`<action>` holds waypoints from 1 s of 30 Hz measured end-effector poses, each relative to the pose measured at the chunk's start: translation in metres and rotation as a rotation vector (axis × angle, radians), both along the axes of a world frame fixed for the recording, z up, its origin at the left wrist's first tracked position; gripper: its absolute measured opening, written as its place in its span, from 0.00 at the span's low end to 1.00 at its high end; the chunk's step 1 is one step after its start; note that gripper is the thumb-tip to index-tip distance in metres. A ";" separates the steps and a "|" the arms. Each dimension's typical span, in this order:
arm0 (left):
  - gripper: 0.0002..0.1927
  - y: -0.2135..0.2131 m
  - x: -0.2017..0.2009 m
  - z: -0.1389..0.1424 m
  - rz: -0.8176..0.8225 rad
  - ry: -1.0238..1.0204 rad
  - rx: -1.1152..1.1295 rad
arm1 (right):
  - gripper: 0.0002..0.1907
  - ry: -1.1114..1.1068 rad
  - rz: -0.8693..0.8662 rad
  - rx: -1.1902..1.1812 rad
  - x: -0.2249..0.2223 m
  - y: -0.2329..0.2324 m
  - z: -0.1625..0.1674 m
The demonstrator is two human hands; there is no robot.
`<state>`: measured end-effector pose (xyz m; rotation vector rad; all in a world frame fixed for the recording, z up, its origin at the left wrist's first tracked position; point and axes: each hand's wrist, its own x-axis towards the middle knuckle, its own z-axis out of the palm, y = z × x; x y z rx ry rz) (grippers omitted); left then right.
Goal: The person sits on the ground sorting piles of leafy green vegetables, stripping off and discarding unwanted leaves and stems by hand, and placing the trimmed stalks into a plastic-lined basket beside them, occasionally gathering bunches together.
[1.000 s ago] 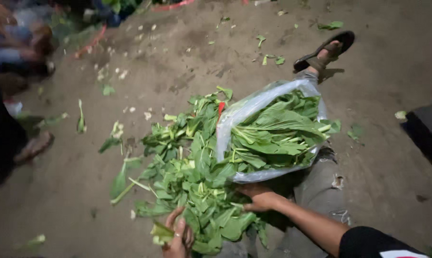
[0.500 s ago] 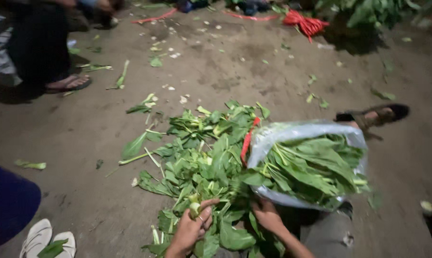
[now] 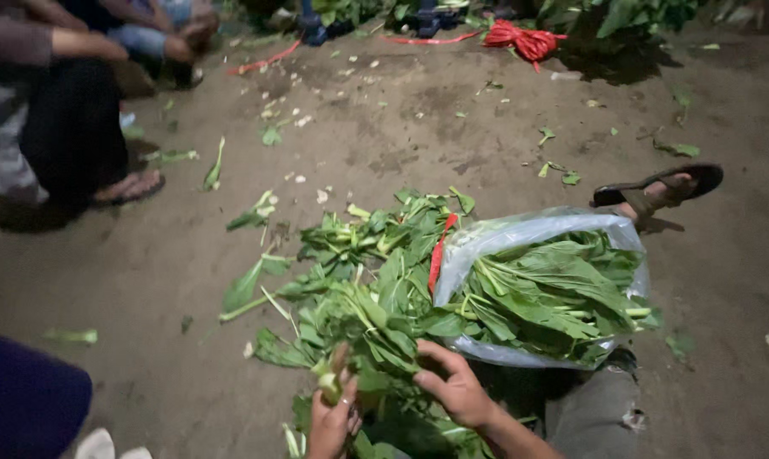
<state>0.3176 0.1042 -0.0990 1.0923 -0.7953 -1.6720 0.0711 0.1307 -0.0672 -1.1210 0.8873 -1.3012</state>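
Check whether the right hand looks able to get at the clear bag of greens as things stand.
Probably yes: the right hand rests on the loose leaf pile right beside the clear bag, whose open mouth faces it with nothing between.

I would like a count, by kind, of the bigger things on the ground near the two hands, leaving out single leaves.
Loose pile of green leafy stalks: 1
Clear plastic bag filled with green leaves: 1
Red string bundle: 1
Dark sandal on a foot: 1
Total: 4
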 end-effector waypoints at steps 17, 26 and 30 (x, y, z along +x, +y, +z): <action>0.21 0.003 -0.005 0.033 -0.137 -0.007 -0.068 | 0.36 1.085 -0.003 -0.166 -0.017 0.015 -0.081; 0.29 -0.007 0.018 -0.009 -0.369 -0.347 -0.706 | 0.38 1.192 0.327 -0.122 0.007 0.011 -0.113; 0.38 -0.054 0.028 -0.058 -0.652 -0.038 -0.781 | 0.39 1.126 0.401 0.066 0.001 0.011 -0.119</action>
